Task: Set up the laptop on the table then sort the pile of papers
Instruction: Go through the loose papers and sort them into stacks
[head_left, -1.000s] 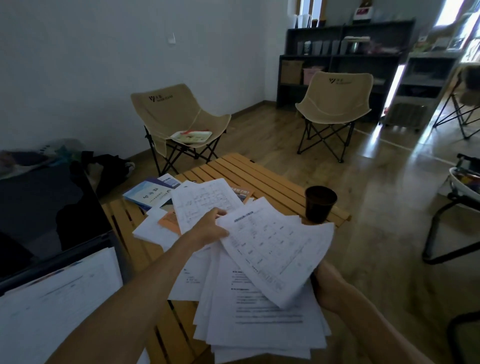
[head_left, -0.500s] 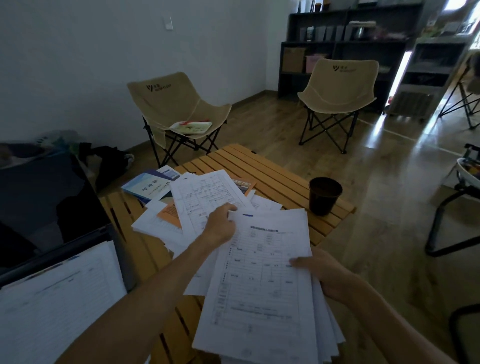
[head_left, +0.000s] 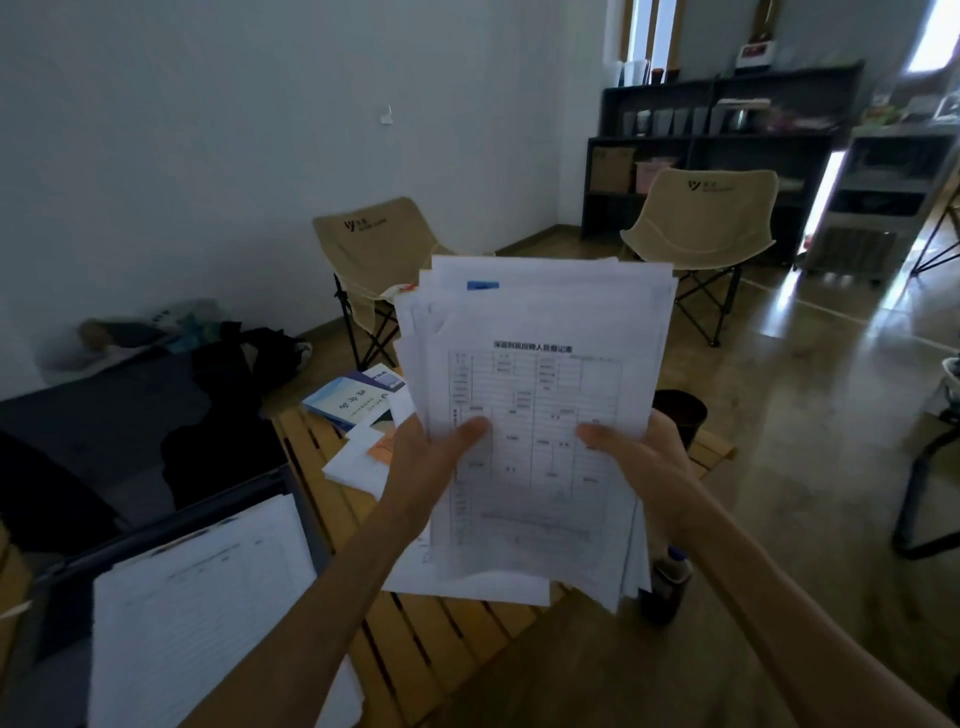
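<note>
Both hands hold stack (head_left: 540, 415) upright above table (head_left: 415, 639), frame centre. Left hand (head_left: 431, 462) grips stack at 9 o'clock edge, thumb on front. Right hand (head_left: 639, 457) grips 3 o'clock edge, likewise. Laptop (head_left: 130, 457) open at 9 o'clock, sheets (head_left: 208, 623) on keyboard.

A single head-worn wide-angle view looks forward and somewhat down from just above the slatted wooden surface (head_left: 415, 629), close enough that a raised stack of white printed sheets (head_left: 540, 415) fills the centre. Beyond that surface it faces two beige folding chairs (head_left: 379, 249) and a dark shelving unit (head_left: 727, 140) against the far wall.
</note>
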